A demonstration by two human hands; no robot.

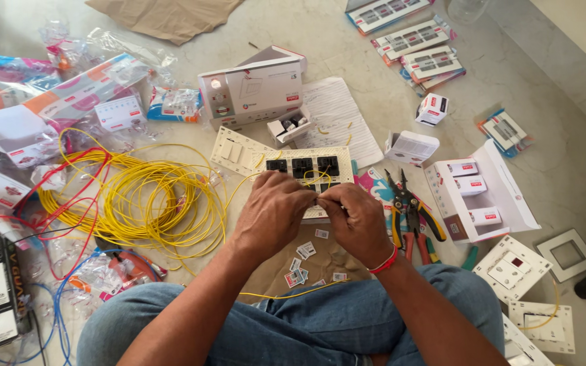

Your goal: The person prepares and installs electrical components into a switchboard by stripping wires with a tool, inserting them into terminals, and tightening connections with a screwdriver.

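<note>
**A:** How far along was the wiring?

**B:** Partway, I'd judge. The switch plate [310, 169] lay on the floor in front of the knees, with 3 black modules seated along its far side and short yellow links between them. The left hand [272, 213] and right hand [357, 220] were both pinched narrow at its near edge, apparently on a yellow wire [291, 295] trailing to the lap. The yellow wire coil [137, 203] lay mostly unused, and the pliers [408, 217] rested untouched beside the right hand.

**A:** What couldn't you see?

**B:** The fingertips hid the terminal itself; whether the wire was seated, I couldn't tell.
</note>
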